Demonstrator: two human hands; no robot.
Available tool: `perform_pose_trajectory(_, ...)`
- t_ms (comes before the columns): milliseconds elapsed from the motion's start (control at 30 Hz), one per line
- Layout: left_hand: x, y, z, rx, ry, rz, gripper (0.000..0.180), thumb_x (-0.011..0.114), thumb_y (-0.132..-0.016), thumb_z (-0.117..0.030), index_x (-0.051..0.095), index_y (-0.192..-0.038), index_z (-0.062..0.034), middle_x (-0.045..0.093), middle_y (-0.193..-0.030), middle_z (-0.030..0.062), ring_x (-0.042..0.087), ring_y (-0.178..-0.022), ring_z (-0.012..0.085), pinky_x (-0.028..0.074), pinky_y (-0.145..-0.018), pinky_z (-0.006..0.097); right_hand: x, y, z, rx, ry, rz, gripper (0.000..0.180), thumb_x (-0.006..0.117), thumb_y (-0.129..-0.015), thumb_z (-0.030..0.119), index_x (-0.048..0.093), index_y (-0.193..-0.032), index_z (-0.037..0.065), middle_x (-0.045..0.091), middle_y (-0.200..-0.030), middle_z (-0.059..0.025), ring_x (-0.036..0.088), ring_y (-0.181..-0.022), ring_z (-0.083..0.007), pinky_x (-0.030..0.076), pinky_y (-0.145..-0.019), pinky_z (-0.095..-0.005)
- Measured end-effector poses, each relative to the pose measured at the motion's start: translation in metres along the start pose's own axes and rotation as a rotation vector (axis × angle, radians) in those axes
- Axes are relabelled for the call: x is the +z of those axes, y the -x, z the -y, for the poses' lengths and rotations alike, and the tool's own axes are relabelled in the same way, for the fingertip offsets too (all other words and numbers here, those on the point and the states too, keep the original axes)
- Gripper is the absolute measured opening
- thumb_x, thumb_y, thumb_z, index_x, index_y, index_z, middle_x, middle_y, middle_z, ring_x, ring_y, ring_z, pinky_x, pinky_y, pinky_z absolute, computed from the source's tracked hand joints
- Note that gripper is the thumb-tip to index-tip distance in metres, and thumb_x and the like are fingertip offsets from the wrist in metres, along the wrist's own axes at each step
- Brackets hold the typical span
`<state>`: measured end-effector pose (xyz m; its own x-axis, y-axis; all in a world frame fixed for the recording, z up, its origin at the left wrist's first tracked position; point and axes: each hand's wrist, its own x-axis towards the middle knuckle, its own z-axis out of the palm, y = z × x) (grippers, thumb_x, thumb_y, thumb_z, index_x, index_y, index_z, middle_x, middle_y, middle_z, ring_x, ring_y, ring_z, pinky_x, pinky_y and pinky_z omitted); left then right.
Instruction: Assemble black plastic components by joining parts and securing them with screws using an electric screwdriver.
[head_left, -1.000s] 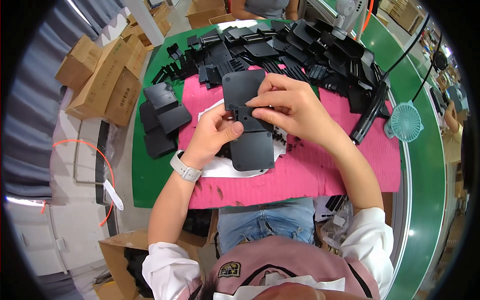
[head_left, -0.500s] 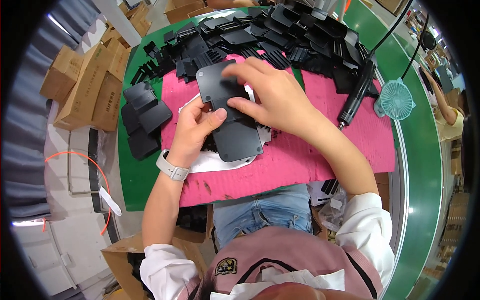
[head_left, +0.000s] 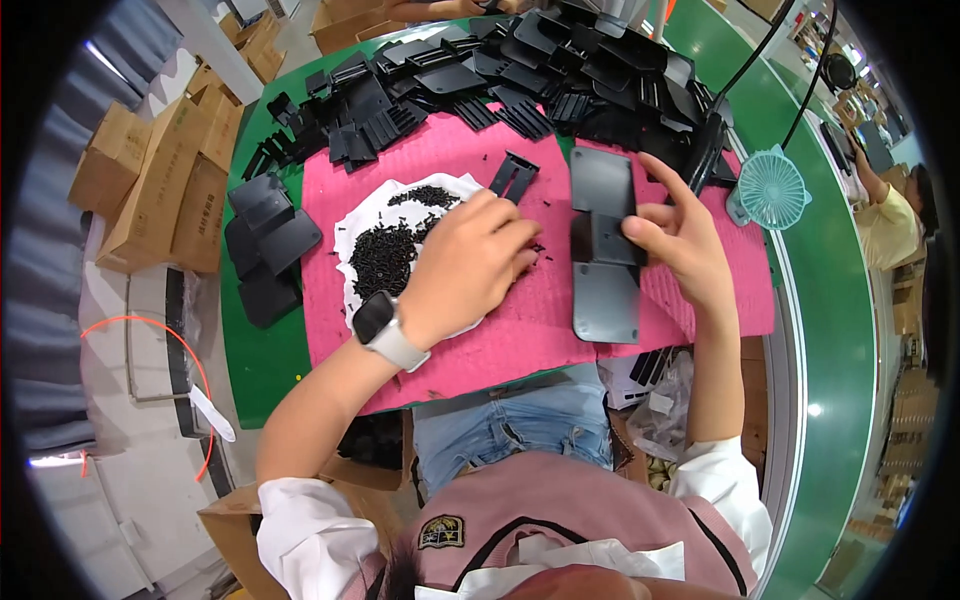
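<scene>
Person's right hand (head_left: 683, 248) with fingers pinching a black stepped plate (head_left: 606, 242), left hand (head_left: 468, 262) at right of black screws (head_left: 383, 262), fingers curled, any hold unclear, pink sheet (head_left: 535, 318) below

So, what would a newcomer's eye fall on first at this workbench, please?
Probably the bright pink mat on the green table, with a white cloth full of small black screws on its left half. Next, the heap of black panels and slotted parts along the table's far side. The long black three-section panel also stands out, held by the right hand over the mat's right half.
</scene>
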<state>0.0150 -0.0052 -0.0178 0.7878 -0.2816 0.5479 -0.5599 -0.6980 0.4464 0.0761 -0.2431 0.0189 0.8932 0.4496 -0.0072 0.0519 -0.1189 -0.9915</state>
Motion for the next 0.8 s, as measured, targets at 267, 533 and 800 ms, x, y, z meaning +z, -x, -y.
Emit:
perform_pose_trajectory(267,0.023,-0.010,0.000,0.110,-0.239,0.189,0.012,0.067,-0.073,-0.009,0.058,-0.078,-0.0027,0.051,-0.080,0.0084,0.050,-0.080,0.0264,0.041,-0.069,0.036,0.000,0.003,-0.009,0.054,0.061,-0.034,0.081,0.073,-0.080,0.015,0.024,-0.143,0.000,0.062,-0.076,-0.0074,0.057,-0.064,-0.0084,0.044,-0.056,-0.0215)
perform_pose_trajectory(533,0.015,-0.007,0.010,0.033,-0.277,0.077,0.015,0.064,-0.076,-0.007,0.051,-0.080,-0.0008,0.051,-0.077,0.0113,0.051,-0.080,0.0304,0.041,-0.071,0.040,0.007,-0.007,-0.018,0.040,0.169,-0.102,0.079,0.072,-0.081,0.016,0.025,-0.143,0.005,0.055,-0.068,-0.0015,0.051,-0.055,-0.0061,0.040,-0.045,-0.0204)
perform_pose_trajectory(800,-0.005,-0.005,0.015,-0.434,0.296,-0.028,0.008,0.054,-0.090,-0.007,0.052,-0.088,0.0008,0.060,-0.080,0.0061,0.058,-0.071,0.0120,0.045,-0.067,0.026,0.020,-0.011,-0.013,-0.074,0.580,-0.046,0.057,0.074,-0.074,0.028,0.055,-0.119,-0.001,0.060,-0.059,-0.0113,0.060,-0.054,-0.0198,0.048,-0.055,-0.0340)
